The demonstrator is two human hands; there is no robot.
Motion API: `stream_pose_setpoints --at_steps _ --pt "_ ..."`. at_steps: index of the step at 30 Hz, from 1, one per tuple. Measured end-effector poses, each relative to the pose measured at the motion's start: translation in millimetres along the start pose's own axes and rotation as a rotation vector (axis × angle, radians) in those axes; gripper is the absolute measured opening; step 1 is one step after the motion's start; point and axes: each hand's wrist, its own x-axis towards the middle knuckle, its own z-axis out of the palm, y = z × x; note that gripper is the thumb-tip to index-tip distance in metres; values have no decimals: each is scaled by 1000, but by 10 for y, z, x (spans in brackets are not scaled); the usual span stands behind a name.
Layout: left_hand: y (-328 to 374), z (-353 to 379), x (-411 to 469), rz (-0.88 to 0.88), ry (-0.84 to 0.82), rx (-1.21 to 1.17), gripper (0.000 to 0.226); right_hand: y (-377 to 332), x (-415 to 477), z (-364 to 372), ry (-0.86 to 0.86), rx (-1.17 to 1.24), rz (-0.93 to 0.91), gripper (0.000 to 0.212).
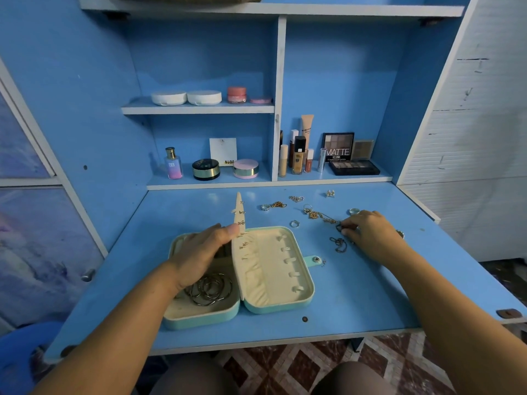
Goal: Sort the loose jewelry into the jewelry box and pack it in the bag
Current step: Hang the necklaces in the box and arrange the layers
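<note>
- Gripping: left hand [199,252] holds the cream earring panel [238,215] by its near edge, thumb on the right face and fingers behind it. The panel stands upright on the box spine, with small earrings pinned along it.
- Jewelry box [242,307], mint outside and cream inside, lies open flat on the blue desk [356,295], towards the left of centre.
- Left half of the box: a cluster of metal bangles [209,289] sits in the near compartment, partly under the left wrist.
- Right half: a gathered pocket and a row of small cream tabs [289,260]. A snap tab [316,259] sticks out from its right edge.
- Loose pieces are scattered on the desk beyond and to the right of the box: silver ring [265,207], thin ring [295,223], gold chain [320,216], pair of earrings [330,193].
- Eyeshadow palette [338,146] is propped on the back shelf, behind the scatter.
- Dark chain [338,244] lies right of the box, its far end under the right fingertips.
- Right hand [370,235] is palm down, its fingertips curled and pinching that chain.
</note>
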Motion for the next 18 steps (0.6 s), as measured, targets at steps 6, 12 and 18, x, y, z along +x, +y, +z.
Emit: stream_pose_setpoints --at_steps 6,12,18 --pt "-1 -4 13 4 -17 -40 66 14 46 17 -4 -131 -47 27" --pt "-21 -6 34 22 -4 -37 67 -8 -15 76 159 -24 -67 19" --pt "-52 -17 44 61 -11 -44 52 -67 17 59 151 165 -31 14"
